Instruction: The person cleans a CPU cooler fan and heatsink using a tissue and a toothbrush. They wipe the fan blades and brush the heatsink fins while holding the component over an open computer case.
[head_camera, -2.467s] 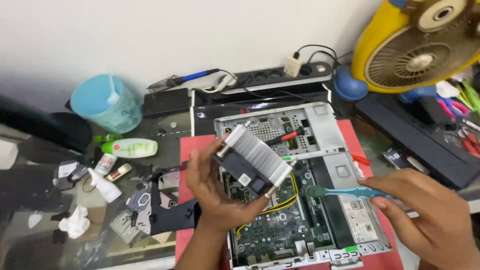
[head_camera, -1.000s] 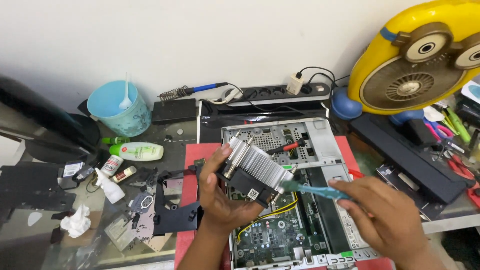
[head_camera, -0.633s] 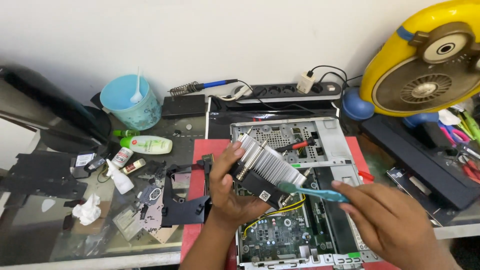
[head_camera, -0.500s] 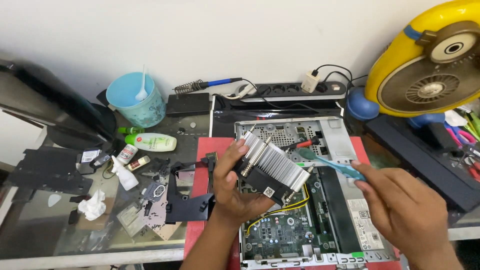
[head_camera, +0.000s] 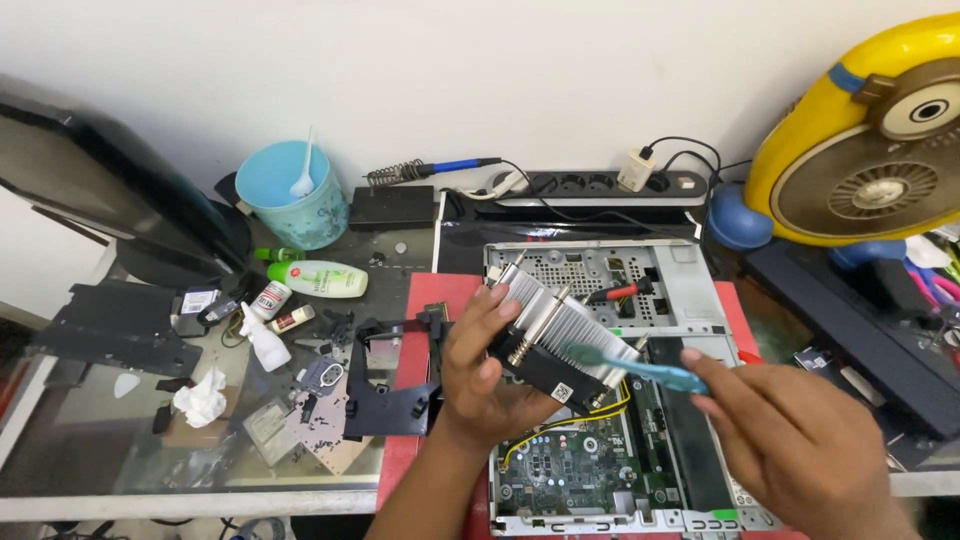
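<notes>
at centre frame the left hand (head_camera: 480, 375) is clenched around a finned metal heatsink (head_camera: 565, 335), thumb on the near side and fingers over the upper left corner, holding it tilted above the open computer case (head_camera: 610, 400) that lies on a red mat (head_camera: 405, 470) in the lower middle of the frame. at lower right the right hand (head_camera: 800, 440) grasps a teal toothbrush (head_camera: 640, 367) by its handle, the bristle end resting on the fins at the right-hand part of the block — contact looks real, though we cannot tell how firmly it presses. the green circuit board (head_camera: 570, 465) sits directly under the heatsink, and yellow cables (head_camera: 610, 410) run just beneath its lower edge. in our judgement the brushing is best done along the fin channels rather than across them, with light strokes so the thin fins do not bend, and with the block angled so loosened dust falls clear of the board rather than onto it. we would keep the left grip on the dark base and frame, off the fins — and watch the brush tip near the cables. at upper left stand a blue cup (head_camera: 285, 195) and a white bottle (head_camera: 320, 278) on the glass table (head_camera: 120, 460); at upper right, a yellow fan (head_camera: 870, 150).
</notes>
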